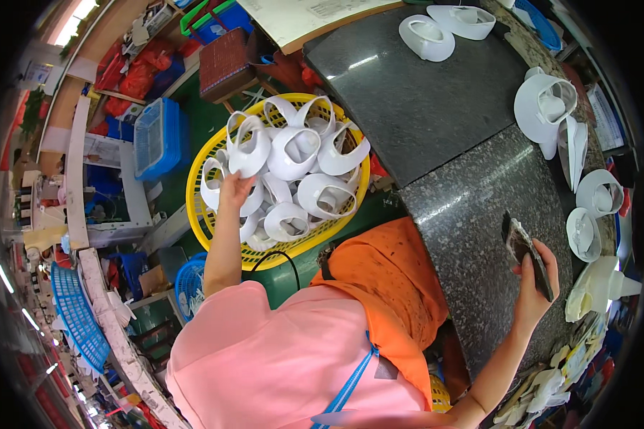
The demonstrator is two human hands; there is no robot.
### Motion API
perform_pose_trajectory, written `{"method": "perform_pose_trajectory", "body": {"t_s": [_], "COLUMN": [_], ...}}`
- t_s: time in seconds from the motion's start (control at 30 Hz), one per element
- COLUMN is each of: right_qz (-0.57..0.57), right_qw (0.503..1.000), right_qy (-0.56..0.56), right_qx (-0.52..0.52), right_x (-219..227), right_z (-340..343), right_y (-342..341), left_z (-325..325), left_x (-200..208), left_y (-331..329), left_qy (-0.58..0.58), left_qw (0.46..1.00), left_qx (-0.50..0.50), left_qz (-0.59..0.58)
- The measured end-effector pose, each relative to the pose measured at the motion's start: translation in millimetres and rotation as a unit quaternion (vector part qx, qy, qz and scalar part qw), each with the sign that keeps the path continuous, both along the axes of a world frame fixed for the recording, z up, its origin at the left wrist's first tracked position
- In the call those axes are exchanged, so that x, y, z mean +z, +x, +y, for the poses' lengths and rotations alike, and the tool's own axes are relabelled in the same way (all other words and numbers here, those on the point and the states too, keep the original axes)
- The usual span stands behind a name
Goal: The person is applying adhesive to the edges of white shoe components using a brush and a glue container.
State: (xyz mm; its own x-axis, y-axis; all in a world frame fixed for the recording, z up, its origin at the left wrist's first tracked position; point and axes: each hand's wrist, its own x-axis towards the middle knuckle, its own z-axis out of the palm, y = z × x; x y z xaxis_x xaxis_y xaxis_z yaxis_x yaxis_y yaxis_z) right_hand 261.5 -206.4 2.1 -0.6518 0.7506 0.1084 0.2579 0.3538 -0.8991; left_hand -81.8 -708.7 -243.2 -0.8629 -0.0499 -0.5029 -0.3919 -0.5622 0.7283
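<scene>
My left hand (234, 191) reaches over a yellow plastic basket (195, 223) and pinches the lower edge of a white shoe upper (249, 159). Beneath and beside it, the basket is heaped with similar white uppers (291, 166), looped bands standing up from several of them. Over the speckled dark stone worktop (479, 207) on my right, my right hand (533, 286) grips a dark, flat brush-like tool (541, 273). That tool has a pale, ragged edge, and its exact kind is unclear.
Two white uppers (427, 38) lie at the worktop's far end, and several more (546, 107) line its right edge. A pale yellow shoe form (592, 289) stands nearer. A brown stool (225, 64) is behind the basket; blue crates (161, 139) stand left.
</scene>
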Motion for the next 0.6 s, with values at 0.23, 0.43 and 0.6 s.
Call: {"method": "perform_pose_trajectory", "body": {"t_s": [0.23,0.43,0.6], "right_qz": [-0.044,0.051,0.006], "right_qw": [0.998,0.996,0.999], "right_qy": [0.036,-0.04,0.045], "right_qx": [-0.017,-0.059,0.017], "right_x": [6,15,22], "right_z": [5,-3,1], "right_y": [21,17,28], "left_z": [37,249,420], "left_x": [71,158,218], "left_y": [-4,-53,-59], "left_qy": [-0.841,-0.604,-0.623], "left_qw": [0.369,0.568,0.294], "left_qx": [-0.387,-0.153,-0.183], "left_qz": [-0.077,0.537,0.702]}}
